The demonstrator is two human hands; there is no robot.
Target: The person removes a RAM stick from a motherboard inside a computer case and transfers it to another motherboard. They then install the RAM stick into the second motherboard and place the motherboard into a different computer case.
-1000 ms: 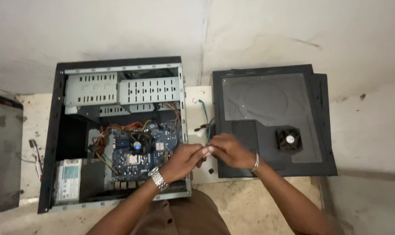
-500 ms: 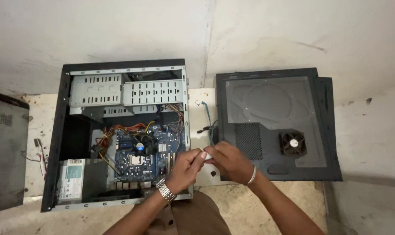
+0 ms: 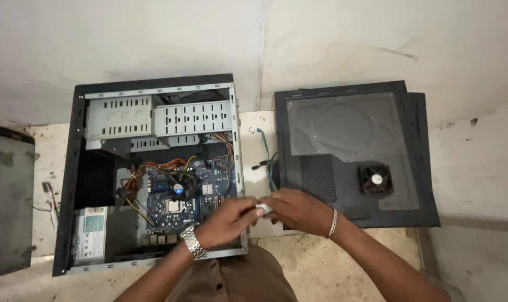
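Both hands meet just off the lower right corner of the open computer case (image 3: 153, 179), which lies on its side on the floor with its motherboard (image 3: 184, 193) showing. The left hand (image 3: 228, 221), with a metal watch at the wrist, and the right hand (image 3: 298, 210), with a thin bracelet, are curled toward each other, fingertips closed together on a small white object (image 3: 263, 209); too little of it shows to tell what it is. It sits between the case's right wall and the removed side panel (image 3: 349, 151), which lies flat to the right of the case, its small fan (image 3: 375, 179) facing up. Loose cables (image 3: 268, 165) trail between the case and the panel. The step in hand looks like working or readying this small piece with both hands; any further move would call for a steady pinch, since the piece is tiny and easily dropped into the case.
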